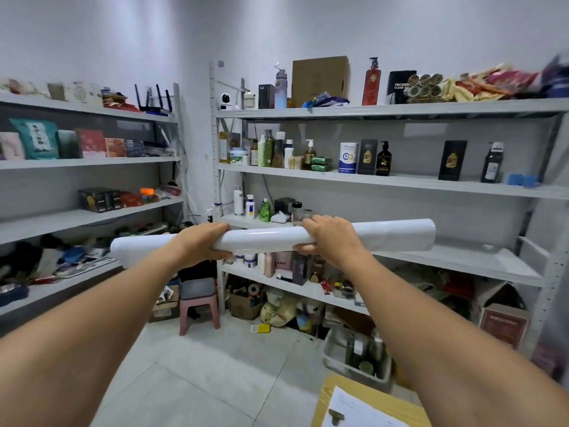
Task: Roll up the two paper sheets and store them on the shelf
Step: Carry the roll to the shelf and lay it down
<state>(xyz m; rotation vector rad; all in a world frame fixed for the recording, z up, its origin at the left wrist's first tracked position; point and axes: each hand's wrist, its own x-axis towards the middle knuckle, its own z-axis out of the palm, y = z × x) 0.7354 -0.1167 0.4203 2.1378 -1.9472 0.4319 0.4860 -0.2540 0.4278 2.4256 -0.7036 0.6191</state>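
Paper roll [271, 238]: one white tube, held in the air at chest height before the shelving. Whether it contains both sheets cannot be told.
Long axis: left to right, with the left end slightly lower, roughly parallel to the shelf fronts ahead.
Left shelving [77, 217]: crowded boards, with the roll's left end overhanging toward them.
Left grip [201, 240]: fingers over the top and thumb beneath, wrapped round the tube left of centre.
Right grip [329, 237]: wrapped the same way just right of centre. A long free tail extends beyond it.
Bottles [251, 206]: clustered at the left end of the shelf behind the roll.
Bare shelf stretch [462, 260]: directly behind and slightly below the right tail, and open as far as the right upright.
Judgement: both grips are about equally near. A forward push shifted to the right suits this stretch. The edges to watch are the bottles on the left and the upright on the right.
Stool [198, 300]: on the floor below, out of the path.
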